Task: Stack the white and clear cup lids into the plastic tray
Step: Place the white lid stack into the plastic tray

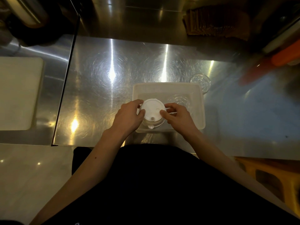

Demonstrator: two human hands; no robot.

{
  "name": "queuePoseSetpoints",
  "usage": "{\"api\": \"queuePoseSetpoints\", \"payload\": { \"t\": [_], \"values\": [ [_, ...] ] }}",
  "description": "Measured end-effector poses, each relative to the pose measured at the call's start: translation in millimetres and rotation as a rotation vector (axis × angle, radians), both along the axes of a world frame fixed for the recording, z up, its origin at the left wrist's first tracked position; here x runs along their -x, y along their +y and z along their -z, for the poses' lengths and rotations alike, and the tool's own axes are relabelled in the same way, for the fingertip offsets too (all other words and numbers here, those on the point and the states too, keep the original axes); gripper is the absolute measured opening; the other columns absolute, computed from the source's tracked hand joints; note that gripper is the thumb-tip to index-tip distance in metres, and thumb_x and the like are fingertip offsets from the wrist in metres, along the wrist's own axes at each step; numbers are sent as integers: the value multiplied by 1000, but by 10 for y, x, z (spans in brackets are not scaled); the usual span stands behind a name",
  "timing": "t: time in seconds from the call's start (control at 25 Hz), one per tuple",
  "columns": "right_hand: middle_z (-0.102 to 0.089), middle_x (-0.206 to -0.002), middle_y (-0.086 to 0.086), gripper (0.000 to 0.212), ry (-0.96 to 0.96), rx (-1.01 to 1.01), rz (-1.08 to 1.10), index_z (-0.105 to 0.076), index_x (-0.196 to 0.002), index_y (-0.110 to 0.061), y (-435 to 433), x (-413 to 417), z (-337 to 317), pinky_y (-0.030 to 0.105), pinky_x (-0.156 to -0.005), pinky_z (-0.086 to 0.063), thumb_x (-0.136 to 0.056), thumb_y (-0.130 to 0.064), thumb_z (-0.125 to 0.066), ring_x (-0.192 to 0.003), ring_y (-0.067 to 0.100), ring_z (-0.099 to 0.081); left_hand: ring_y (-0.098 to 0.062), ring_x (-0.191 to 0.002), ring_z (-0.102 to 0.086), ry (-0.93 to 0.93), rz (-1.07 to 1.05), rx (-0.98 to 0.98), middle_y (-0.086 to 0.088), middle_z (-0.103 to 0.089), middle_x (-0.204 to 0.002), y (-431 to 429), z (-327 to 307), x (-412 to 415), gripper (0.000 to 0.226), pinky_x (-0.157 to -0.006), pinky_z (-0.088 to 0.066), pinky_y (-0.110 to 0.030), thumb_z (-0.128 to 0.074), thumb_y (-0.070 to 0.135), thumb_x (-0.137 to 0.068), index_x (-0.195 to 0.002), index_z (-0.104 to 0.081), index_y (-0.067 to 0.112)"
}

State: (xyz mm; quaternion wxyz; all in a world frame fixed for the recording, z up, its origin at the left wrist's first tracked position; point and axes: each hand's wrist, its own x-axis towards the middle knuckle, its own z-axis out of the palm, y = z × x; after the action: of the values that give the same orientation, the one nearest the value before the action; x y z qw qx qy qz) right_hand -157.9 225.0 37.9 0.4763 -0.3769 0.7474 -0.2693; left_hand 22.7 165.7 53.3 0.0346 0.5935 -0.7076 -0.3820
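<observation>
A white plastic tray (165, 87) sits on the steel counter in front of me. Over its left half I hold a stack of white cup lids (152, 109), the top one round with a small sip spout near me. My left hand (128, 116) grips the stack's left rim and my right hand (177, 116) grips its right rim. More white lids show under the top one. A stack of clear lids (179, 99) lies in the tray's right half, partly hidden by my right hand. Another pile of clear lids (201, 82) stands on the counter beyond the tray's far right corner.
A steel counter (105, 75) spreads left of and behind the tray. A white cutting board (17, 93) lies far left. Orange objects (285, 57) and a brown paper bundle (215, 23) are at the right and back. A yellow stool (272, 177) stands at lower right.
</observation>
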Motion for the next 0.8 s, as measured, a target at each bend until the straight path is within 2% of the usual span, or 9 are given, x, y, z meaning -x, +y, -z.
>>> {"api": "queuePoseSetpoints", "payload": {
  "t": [0.12,0.36,0.44,0.6,0.68,0.8],
  "values": [
    [-65,-99,-6,37,-7,6,4,-63,-120,-18,7,-5,-1,38,-85,-59,-88,-35,-68,-86,7,-64,-27,-99,-67,-2,-3,6,-2,-68,-124,15,-9,0,44,-92,-53,-44,-54,32,-91,-134,-53,23],
    [-68,-110,3,43,-1,15,17,-62,-123,-16,6,16,10,42,-87,-59,-86,-37,-70,-93,17,-68,-26,-98,-66,8,-15,22,-2,-66,-127,32,-15,6,45,-91,-53,-45,-53,33,-92,-136,-52,22],
    [-68,-110,3,44,7,20,20,-62,-124,-15,4,31,-1,36,-84,-57,-86,-36,-70,-91,14,-66,-24,-96,-65,15,-27,50,-2,-64,-128,32,-23,9,44,-91,-53,-45,-54,33,-92,-135,-52,22],
    [-66,-109,0,42,45,59,9,-62,-124,-16,-5,64,-21,15,-71,-46,-87,-35,-69,-83,0,-60,-17,-84,-62,47,-42,120,-1,-62,-126,4,-61,30,40,-86,-53,-39,-53,33,-94,-132,-54,21],
    [-66,-106,-3,40,65,94,6,-62,-123,-17,-11,74,-43,12,-71,-45,-87,-34,-69,-84,-2,-60,-14,-86,-63,62,-37,150,0,-62,-124,-3,-73,52,38,-82,-50,-32,-52,33,-95,-131,-55,22],
    [-66,-105,-4,38,101,164,14,-62,-122,-19,-26,104,-82,16,-78,-47,-87,-33,-68,-87,0,-62,-12,-95,-62,108,-24,185,1,-63,-122,-27,-81,121,35,-83,-48,-26,-51,33,-96,-129,-57,23]
  ]
}}
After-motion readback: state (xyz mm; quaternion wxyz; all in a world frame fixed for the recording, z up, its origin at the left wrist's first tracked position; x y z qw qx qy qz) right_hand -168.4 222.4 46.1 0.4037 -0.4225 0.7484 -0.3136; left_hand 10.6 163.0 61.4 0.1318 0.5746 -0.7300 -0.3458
